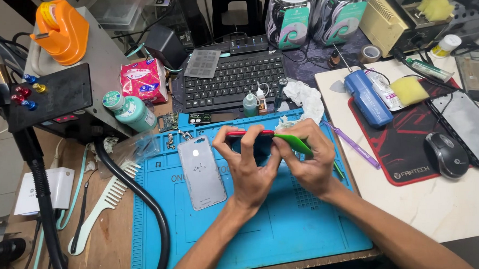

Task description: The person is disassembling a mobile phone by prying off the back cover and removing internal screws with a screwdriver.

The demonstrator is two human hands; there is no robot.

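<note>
My left hand (247,166) grips a red-edged phone (250,134) held on edge above the blue work mat (285,228), thumb and fingers around its frame. My right hand (309,161) holds a thin green plastic pry tool (293,143) whose tip meets the phone's right end. A grey phone back cover (201,172) lies flat on the mat just left of my left hand. A purple stick tool (354,145) rests at the mat's right edge.
Black keyboard (235,76) behind the mat, small bottles (254,102) and crumpled tissue (304,98) beside it. A black hose (141,199) curves along the mat's left edge, next to a pale comb (101,205). Right: mouse (446,154), red mousepad, two phones, blue tool (366,95).
</note>
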